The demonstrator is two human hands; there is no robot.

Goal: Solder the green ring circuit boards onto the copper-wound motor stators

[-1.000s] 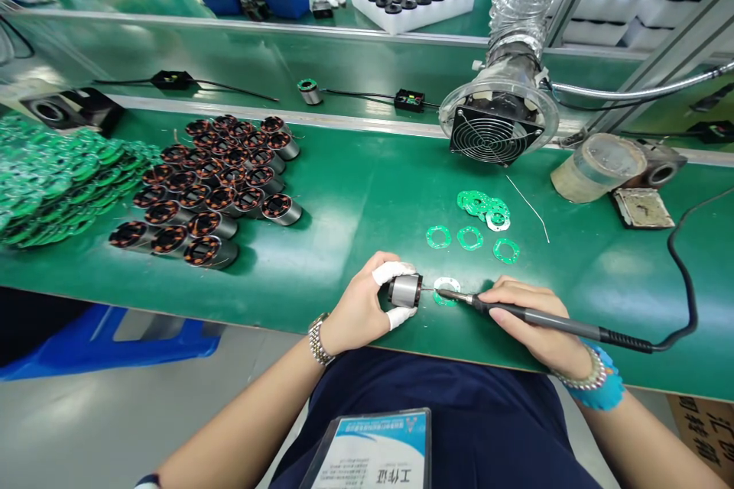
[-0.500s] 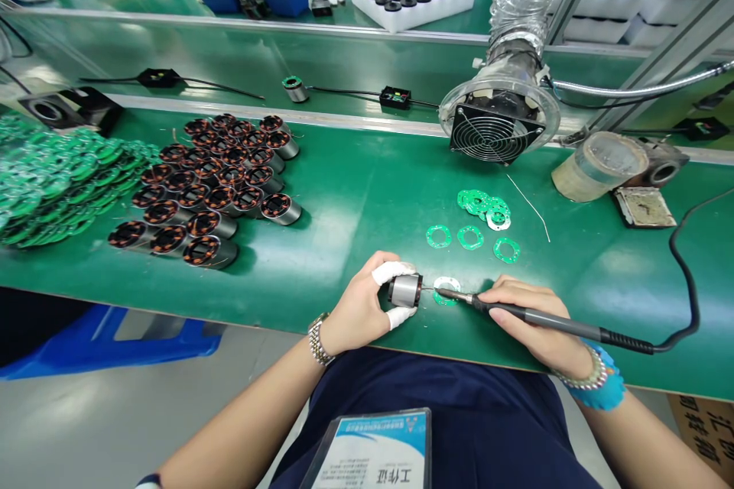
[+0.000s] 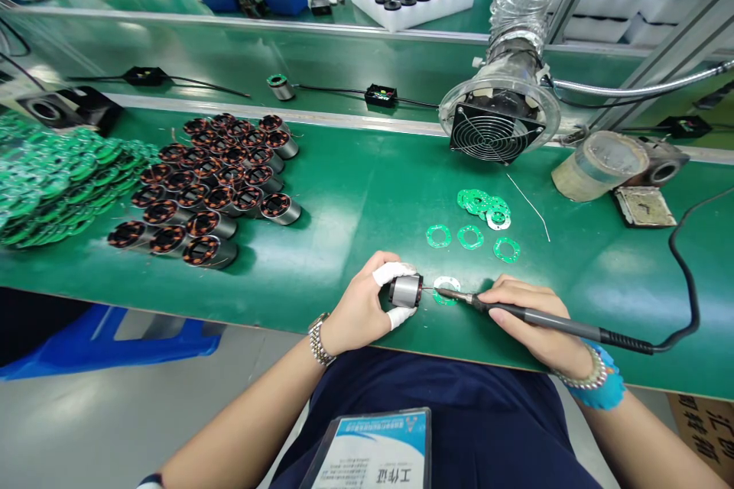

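cylinder (image 3: 406, 291) of smooth metal is pinched in left hand (image 3: 356, 313), slim soldering iron (image 3: 565, 323) clasped in right hand (image 3: 551, 345).

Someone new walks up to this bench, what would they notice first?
Probably the shiny foil duct hanging at upper right, with a black fan at its mouth. Next, the crowd of copper-wound cores on the left, beside a heap of green boards at the far left. At front centre, the left hand grips a single core, while the right hand holds a soldering iron with its tip at a ring board.
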